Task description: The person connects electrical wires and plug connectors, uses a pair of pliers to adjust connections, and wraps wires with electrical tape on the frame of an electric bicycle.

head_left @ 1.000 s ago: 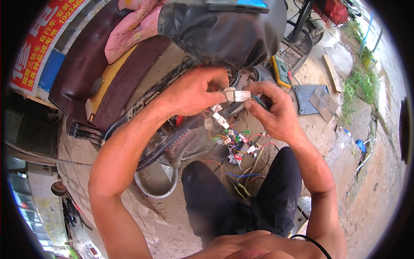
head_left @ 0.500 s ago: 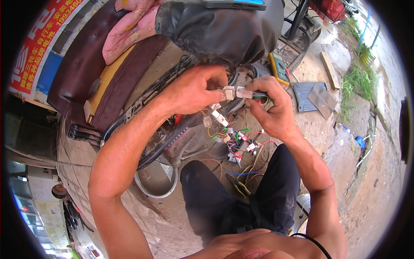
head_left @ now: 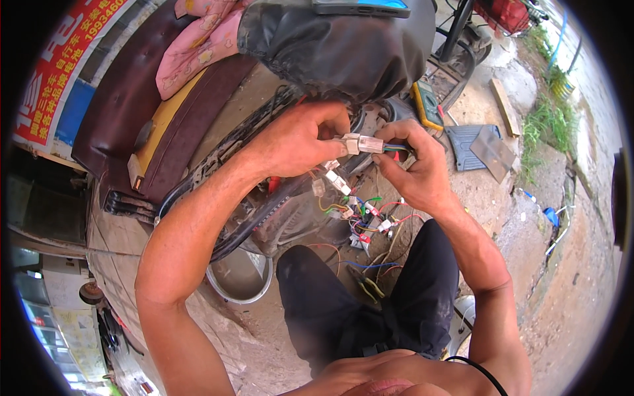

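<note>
- we are counting two bare hands, both working at one joint between two connectors.
- left hand [head_left: 304,135]: we are seeing thumb and forefinger pinching one white connector [head_left: 352,143].
- right hand [head_left: 419,165]: thumb and fingertips are clamping on one clear connector [head_left: 371,145], with several wires [head_left: 395,148] running back between the fingers; exact count we are not able to tell.
- the two connectors are meeting end to end, in front of one black cover [head_left: 337,49]; how deeply they are seating, we cannot tell.
- just below the left hand, we are noting one white plug [head_left: 337,182], hanging loose of both hands.
- lower, one wire cluster [head_left: 370,221] is spreading above the two knees; its small plugs are overlapping too much for counting.
- one pair of pliers [head_left: 370,288] is lying between the knees.
- to the right we are logging one yellow multimeter [head_left: 428,105]; one phone [head_left: 362,6] is resting on the cover.
</note>
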Tool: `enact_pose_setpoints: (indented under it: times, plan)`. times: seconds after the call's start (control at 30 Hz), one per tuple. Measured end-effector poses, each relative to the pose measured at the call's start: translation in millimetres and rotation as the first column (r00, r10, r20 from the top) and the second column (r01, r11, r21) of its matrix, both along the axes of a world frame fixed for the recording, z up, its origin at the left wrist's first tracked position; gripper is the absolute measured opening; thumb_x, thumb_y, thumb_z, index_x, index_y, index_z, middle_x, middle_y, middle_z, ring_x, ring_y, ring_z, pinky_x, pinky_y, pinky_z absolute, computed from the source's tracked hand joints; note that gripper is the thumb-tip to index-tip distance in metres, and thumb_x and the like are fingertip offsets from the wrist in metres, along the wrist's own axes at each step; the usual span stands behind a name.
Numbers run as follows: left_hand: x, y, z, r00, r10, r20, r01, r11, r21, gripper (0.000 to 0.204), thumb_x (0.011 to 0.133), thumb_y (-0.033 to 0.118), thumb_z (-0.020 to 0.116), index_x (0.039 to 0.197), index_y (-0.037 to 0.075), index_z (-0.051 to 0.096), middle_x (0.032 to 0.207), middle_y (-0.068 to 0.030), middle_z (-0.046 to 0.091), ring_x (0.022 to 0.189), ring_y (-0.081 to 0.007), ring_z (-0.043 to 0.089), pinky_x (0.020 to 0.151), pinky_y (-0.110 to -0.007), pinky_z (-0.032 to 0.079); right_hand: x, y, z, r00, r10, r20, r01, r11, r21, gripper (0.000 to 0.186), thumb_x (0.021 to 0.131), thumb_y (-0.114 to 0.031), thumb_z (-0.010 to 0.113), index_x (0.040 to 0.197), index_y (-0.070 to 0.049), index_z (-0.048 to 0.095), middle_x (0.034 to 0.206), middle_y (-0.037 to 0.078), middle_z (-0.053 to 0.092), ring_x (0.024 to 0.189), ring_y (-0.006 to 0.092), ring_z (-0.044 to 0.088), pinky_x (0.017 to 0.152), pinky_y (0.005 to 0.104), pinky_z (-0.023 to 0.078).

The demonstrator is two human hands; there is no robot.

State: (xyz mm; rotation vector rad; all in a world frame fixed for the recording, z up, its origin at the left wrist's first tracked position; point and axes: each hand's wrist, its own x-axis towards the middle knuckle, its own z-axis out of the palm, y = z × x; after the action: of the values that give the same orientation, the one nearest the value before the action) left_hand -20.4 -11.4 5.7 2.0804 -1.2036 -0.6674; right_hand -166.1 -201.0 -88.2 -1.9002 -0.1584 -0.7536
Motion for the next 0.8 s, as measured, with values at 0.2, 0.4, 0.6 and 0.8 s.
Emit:
enact_pose_setpoints:
  times: [0.2, 0.4, 0.6, 0.8]
  plan:
    - [-2.3, -0.5, -2.0, 0.999, 0.02, 0.044, -0.02, 1.0, -0.002, 0.016, 0.084, 0.005, 0.074, 0.097, 0.001, 0.065, 0.086, -0.0001, 0.062, 0.077, -0.0094, 0.056, 0.071, -0.029, 0.049, -3.2, 2.9, 6.6, 0.98, 0.068, -0.187, -0.034, 0.983, 0.178, 0.026, 0.086, 0.002, 0.077, 0.111, -0.003, 0.068, 0.095, 0.002, 0.07, 0.083, 0.0074, 0.062, 0.074, 0.0246, 0.052]
    - [-8.6, -3.0, 2.8, 0.996, 0.056, 0.067, -0.056, 0.998, 0.004, 0.016, 0.083, 0.007, 0.074, 0.096, 0.001, 0.065, 0.083, -0.0003, 0.061, 0.077, -0.0097, 0.056, 0.071, -0.029, 0.05, -3.5, 3.3, 6.3, 0.974, 0.144, -0.174, -0.09, 0.955, 0.283, 0.024, 0.09, 0.002, 0.076, 0.112, -0.001, 0.067, 0.098, -0.001, 0.07, 0.087, 0.0049, 0.061, 0.078, 0.0246, 0.052]
    - [-6.8, -3.5, 1.2, 0.997, 0.053, 0.053, -0.055, 0.998, 0.019, 0.016, 0.083, 0.006, 0.074, 0.095, 0.001, 0.065, 0.083, 0.0002, 0.06, 0.077, -0.0095, 0.055, 0.071, -0.029, 0.049, 0.5, -2.5, -0.1, 0.933, 0.334, -0.13, -0.237, 0.847, 0.477, 0.028, 0.091, 0.002, 0.077, 0.116, 0.001, 0.066, 0.106, 0.002, 0.073, 0.099, 0.0087, 0.066, 0.086, 0.0264, 0.055]
    - [-4.3, -2.1, -2.8, 0.999, 0.044, 0.023, -0.044, 0.999, -0.005, 0.015, 0.083, 0.006, 0.074, 0.094, 0.001, 0.065, 0.082, 0.001, 0.061, 0.076, -0.0087, 0.055, 0.069, -0.028, 0.049, -0.5, -1.4, 3.9, 0.933, 0.293, -0.21, -0.191, 0.897, 0.4, 0.029, 0.091, 0.002, 0.076, 0.117, 0.001, 0.067, 0.109, 0.004, 0.073, 0.103, 0.0113, 0.068, 0.092, 0.0291, 0.056]
